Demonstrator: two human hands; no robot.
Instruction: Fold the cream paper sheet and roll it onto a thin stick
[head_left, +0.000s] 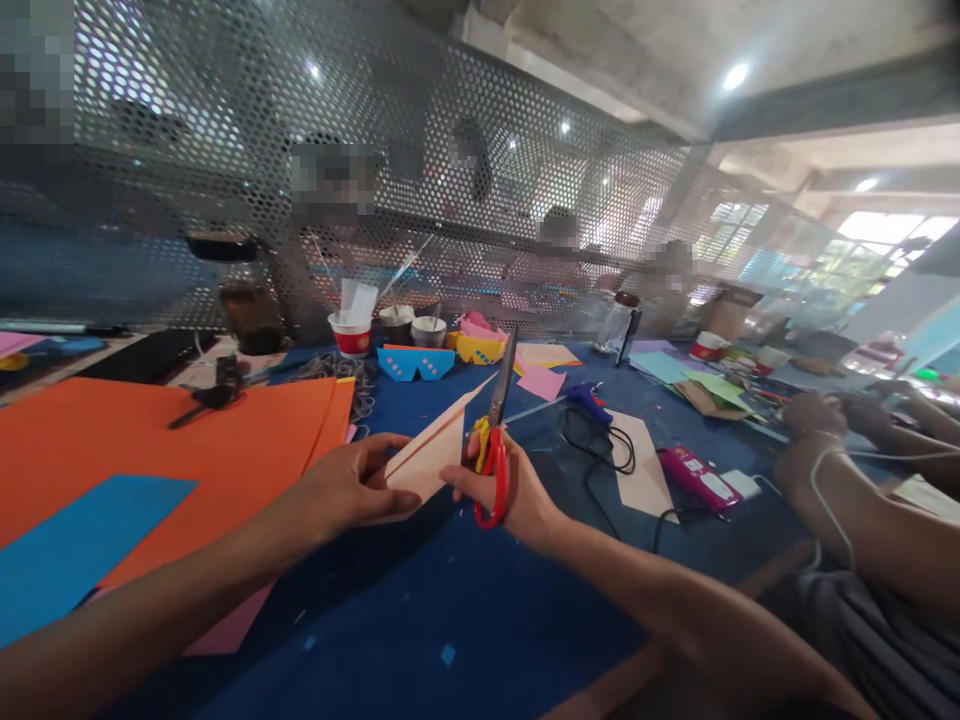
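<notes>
Over the blue table, my left hand [360,482] pinches a folded piece of cream paper [431,450] between thumb and fingers. My right hand [517,485] is closed around scissors [495,440] with red and yellow handles, their blades pointing up and away from me. The right thumb also touches the paper's near right edge. The blades stand beside the paper's upper tip; whether they touch it I cannot tell. Left of my hands lie large orange sheets [247,420] with a blue paper strip [112,515] on top.
Paper cups [350,335] and a blue paper mask [416,362] stand toward the back. A blue glue gun [589,403] with a black cord, a cream sheet [641,465] and a magenta device [699,478] lie right. Another person's arm [862,510] rests at far right; a perforated screen [420,170] rises behind.
</notes>
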